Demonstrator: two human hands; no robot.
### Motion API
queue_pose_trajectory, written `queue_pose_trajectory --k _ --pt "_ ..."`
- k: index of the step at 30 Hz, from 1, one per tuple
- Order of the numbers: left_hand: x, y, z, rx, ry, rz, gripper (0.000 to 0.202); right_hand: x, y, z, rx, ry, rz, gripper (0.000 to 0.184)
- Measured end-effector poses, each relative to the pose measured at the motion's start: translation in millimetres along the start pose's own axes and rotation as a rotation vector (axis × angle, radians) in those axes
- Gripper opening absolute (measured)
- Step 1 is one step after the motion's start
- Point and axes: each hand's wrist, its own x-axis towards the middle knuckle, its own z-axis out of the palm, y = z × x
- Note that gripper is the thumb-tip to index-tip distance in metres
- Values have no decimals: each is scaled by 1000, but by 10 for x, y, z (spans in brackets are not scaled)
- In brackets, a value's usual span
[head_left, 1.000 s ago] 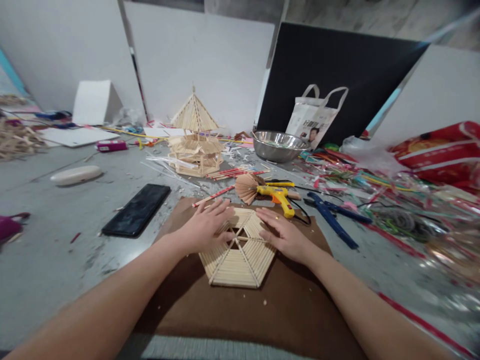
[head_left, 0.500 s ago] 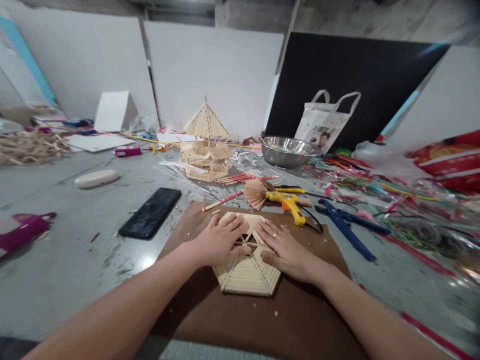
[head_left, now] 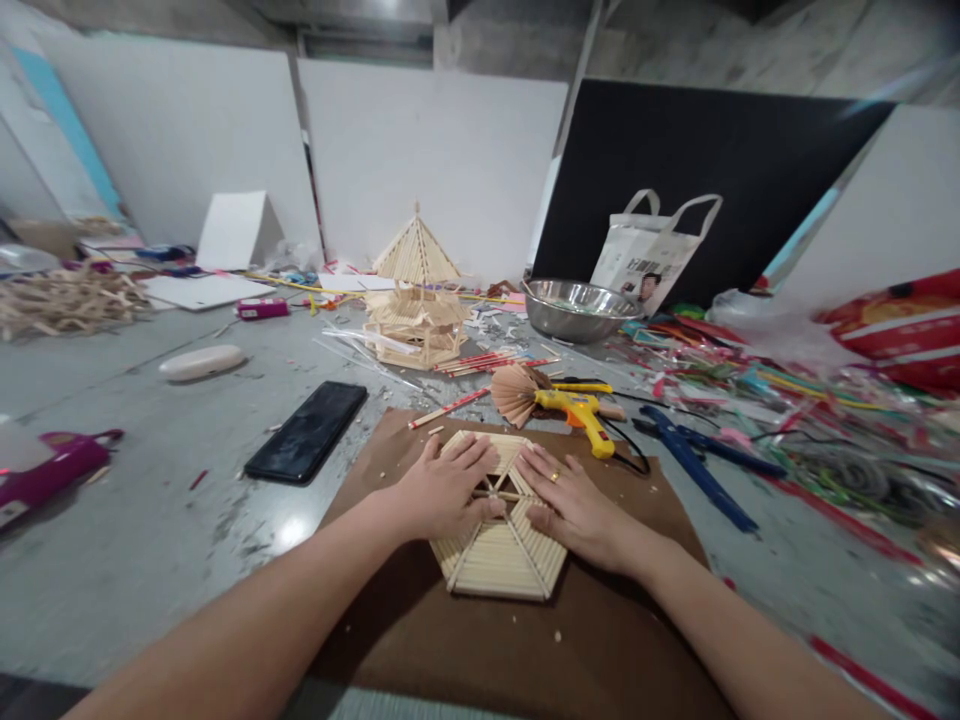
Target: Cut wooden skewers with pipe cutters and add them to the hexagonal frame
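A pale hexagonal panel of thin wooden sticks (head_left: 501, 568) lies on a brown mat (head_left: 450, 650) in front of me, with an opening near its centre crossed by sticks. On its left side my left hand (head_left: 454, 490) rests flat, fingers stretched out. My right hand (head_left: 577, 500), wearing a ring, lies spread over the panel's right side. Both palms hide parts of the panel. Just beyond it, a yellow glue gun (head_left: 577, 408) lies beside a fan-shaped brown piece (head_left: 514, 394).
Farther back stands a stick-built pavilion model (head_left: 417, 320). A black phone (head_left: 307, 430) is to the left, blue-handled pliers (head_left: 701, 470) to the right. A metal bowl (head_left: 577, 322), a white bag (head_left: 637, 250) and heaped coloured strips (head_left: 810, 420) occupy the back right.
The whole view has shifted slightly, so things appear a little lower and to the right. Both hands stay on the stick panel in nearly the same pose.
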Motion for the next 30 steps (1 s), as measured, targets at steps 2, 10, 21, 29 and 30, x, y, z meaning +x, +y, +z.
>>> queue_pose_trajectory --k 2,10,21,29,30 --pt "-6 0 -6 -2 6 3 62 -1 12 -3 13 7 13 60" --pt "6 -6 -6 13 58 2 52 4 38 -19 49 36 44 54" --pt "12 -51 36 22 121 -14 47 -9 47 -80 8 214 85 45" --pt "77 -330 -67 50 359 -241 32 -26 105 -124 69 469 95 26" --pt "79 -403 -70 72 374 -320 31 -29 105 -123 76 473 99 25"
